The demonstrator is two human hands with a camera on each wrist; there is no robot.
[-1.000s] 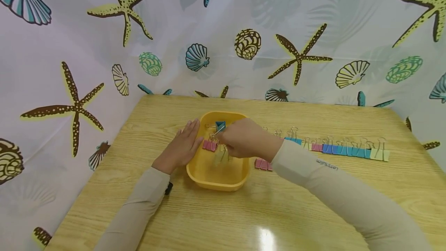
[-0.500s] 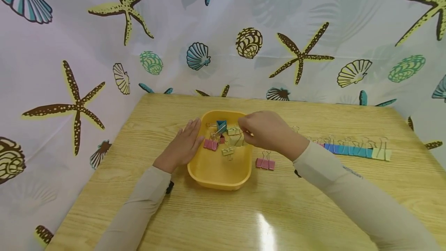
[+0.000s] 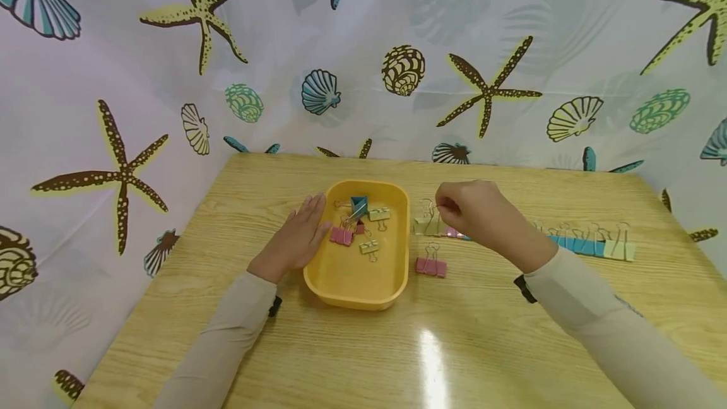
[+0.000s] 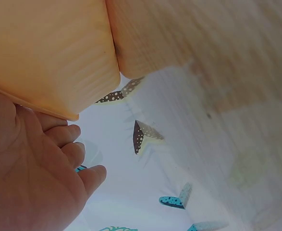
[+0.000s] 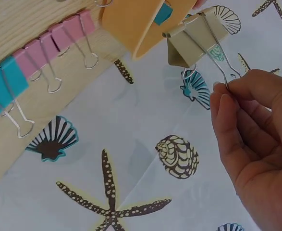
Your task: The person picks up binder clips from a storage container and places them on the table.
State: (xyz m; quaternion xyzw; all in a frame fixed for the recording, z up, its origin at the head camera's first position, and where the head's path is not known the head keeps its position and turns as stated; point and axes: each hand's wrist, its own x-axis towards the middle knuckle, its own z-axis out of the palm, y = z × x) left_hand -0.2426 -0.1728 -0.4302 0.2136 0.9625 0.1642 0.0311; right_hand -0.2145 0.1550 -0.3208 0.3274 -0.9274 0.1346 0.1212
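My right hand (image 3: 471, 212) pinches a wire handle of a pale yellow binder clip (image 5: 198, 39), held just right of the yellow plastic tray (image 3: 359, 303). My left hand (image 3: 294, 237) lies against the tray's left side with its fingers extended; the left wrist view shows the fingers along the tray wall (image 4: 49, 53). Inside the tray are a teal binder clip (image 3: 359, 205), a pink binder clip (image 3: 342, 236), a small dark red clip partly hidden, and two small yellow binder clips, one farther back (image 3: 379, 214) and one nearer (image 3: 369, 247).
A row of coloured binder clips runs along the table (image 3: 363, 358) to the right, ending in a yellow clip (image 3: 619, 250); my right hand covers part of it. Nearer me, a pink binder clip (image 3: 431, 267) stands beside the tray. A patterned cloth (image 3: 363, 36) hangs behind.
My right hand has come up out of the tray and moved right, carrying the pale yellow binder clip over the tray's right rim. My left hand has stayed at the tray's side.
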